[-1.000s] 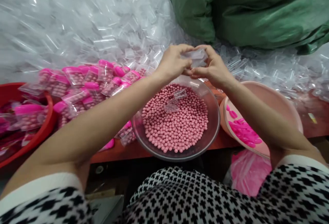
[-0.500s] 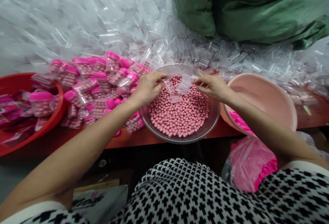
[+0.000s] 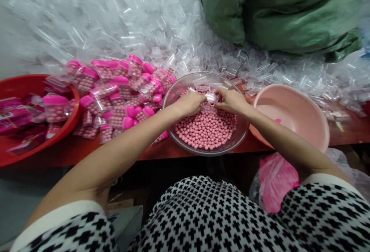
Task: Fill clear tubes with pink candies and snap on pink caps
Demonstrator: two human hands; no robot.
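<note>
Spilling across the upper frame, a heap of clear plastic cases [image 3: 121, 24] backs a green sack [image 3: 283, 9], a red basin [image 3: 34, 90] at left and a pink basin [image 3: 291, 109] at right. At centre, over a glass bowl [image 3: 179, 90] of pink beads [image 3: 205, 128], the left hand [image 3: 189, 103] and right hand [image 3: 231, 100] pinch a small clear case [image 3: 212, 97] between closed fingertips.

On the worktop [image 3: 72, 152] a bowl [image 3: 173, 97] of beads [image 3: 206, 130] sits centre, filled tubes [image 3: 118, 90] and a basin [image 3: 17, 86] to its left, another basin [image 3: 291, 109] right, empty tubes [image 3: 115, 20] heaped behind.
</note>
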